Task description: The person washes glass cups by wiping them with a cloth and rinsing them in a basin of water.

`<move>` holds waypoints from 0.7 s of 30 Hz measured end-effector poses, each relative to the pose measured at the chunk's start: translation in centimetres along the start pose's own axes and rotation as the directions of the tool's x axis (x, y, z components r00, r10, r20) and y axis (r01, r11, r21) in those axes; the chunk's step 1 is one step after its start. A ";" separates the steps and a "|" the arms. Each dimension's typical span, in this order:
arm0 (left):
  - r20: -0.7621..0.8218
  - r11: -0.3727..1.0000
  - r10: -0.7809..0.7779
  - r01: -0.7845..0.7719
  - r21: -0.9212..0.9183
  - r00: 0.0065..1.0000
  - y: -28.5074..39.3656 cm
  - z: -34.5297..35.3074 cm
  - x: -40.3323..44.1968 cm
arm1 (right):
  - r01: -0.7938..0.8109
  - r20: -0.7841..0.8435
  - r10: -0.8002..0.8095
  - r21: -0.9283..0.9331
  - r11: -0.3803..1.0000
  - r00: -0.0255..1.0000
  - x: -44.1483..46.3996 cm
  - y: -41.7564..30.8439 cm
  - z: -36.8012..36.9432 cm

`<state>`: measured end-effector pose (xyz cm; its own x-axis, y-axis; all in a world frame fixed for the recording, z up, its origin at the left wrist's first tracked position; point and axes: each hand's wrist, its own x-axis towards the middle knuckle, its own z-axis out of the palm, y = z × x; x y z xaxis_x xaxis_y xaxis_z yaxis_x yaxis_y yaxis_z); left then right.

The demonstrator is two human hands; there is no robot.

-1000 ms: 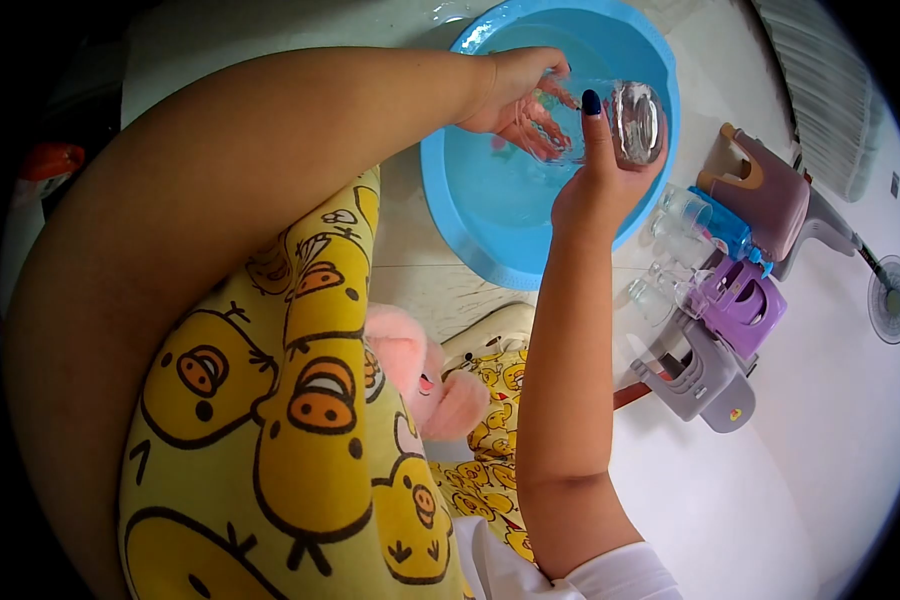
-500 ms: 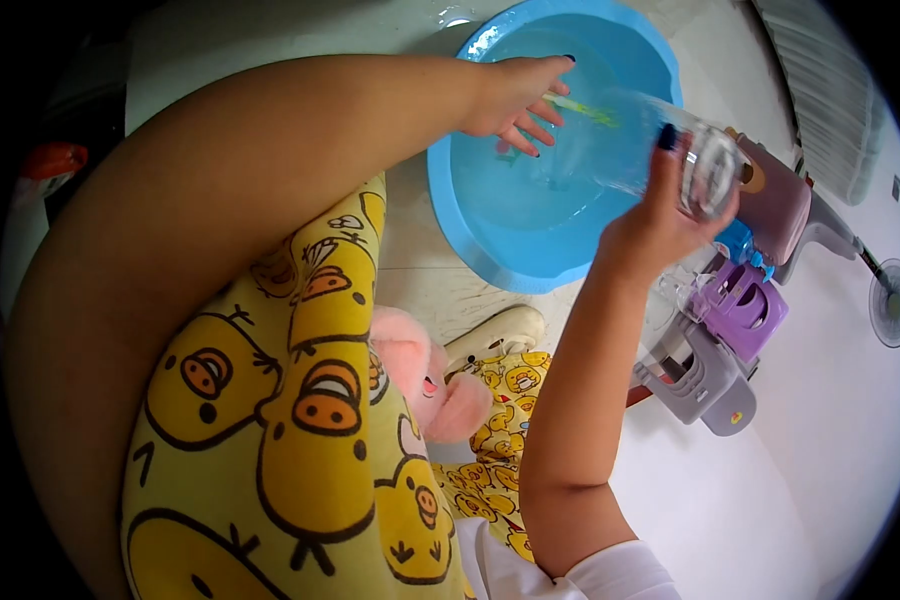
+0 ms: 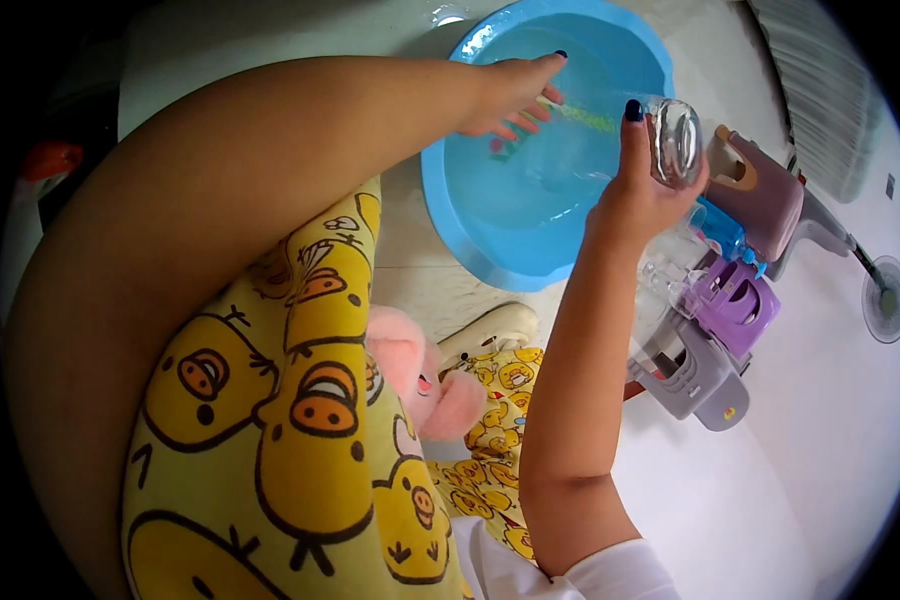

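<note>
My left hand (image 3: 515,98) reaches in from the left over the blue basin (image 3: 448,205), fingers spread, palm not clearly visible. A pale, yellow-green strip (image 3: 588,120) lies beside its fingertips; whether they touch it is unclear. Water (image 3: 520,200) stands in the basin. On the basin's right side, my right hand (image 3: 650,185) grips a clear glass (image 3: 678,142), its thumb along the near side and its fingers behind. The glass is tilted on its side, with its thick base to the right and its other end blurred over the water.
Clear glassware (image 3: 655,290) stands right of my right forearm. Beside it are a blue bottle (image 3: 720,228), a purple stool (image 3: 735,305), a grey stool (image 3: 685,380) and a pinkish-brown one (image 3: 770,205). A pink plush (image 3: 405,350) and a pale shoe (image 3: 505,328) are below the basin.
The glass and my right hand have moved right, away from my left hand, then slightly back left. My left hand's fingers no longer show through the glass. The yellow-green strip now shows more clearly.
</note>
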<state>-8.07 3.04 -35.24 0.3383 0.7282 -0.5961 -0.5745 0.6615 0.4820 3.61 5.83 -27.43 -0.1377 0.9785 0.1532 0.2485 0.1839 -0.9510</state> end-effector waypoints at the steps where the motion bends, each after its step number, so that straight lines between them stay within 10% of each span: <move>1: -0.002 1.000 -0.003 0.003 0.013 1.000 0.0 0.0 0.0 | 0.000 0.001 0.000 -0.005 1.000 1.000 0.0 0.3 -0.4; 7: -0.016 0.999 -0.006 0.007 0.046 1.000 0.2 -0.3 0.0 | 0.134 0.108 -0.100 -0.388 0.912 0.989 -0.9 1.2 -0.5; 16: -0.043 0.997 0.000 0.003 0.072 0.999 -0.3 0.0 0.2 | -0.106 0.015 0.110 -0.144 0.984 0.994 -1.5 1.7 -1.1; 21: -0.040 0.996 -0.014 0.017 0.088 0.999 -0.3 -0.1 0.3 | 0.025 0.069 0.005 -0.423 0.906 0.998 -1.8 1.3 -1.4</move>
<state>-7.87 3.03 -35.57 0.3160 0.7111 -0.6281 -0.5011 0.6872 0.5259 5.53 4.41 -28.60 -0.2027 0.9706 0.1295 0.6268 0.2302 -0.7444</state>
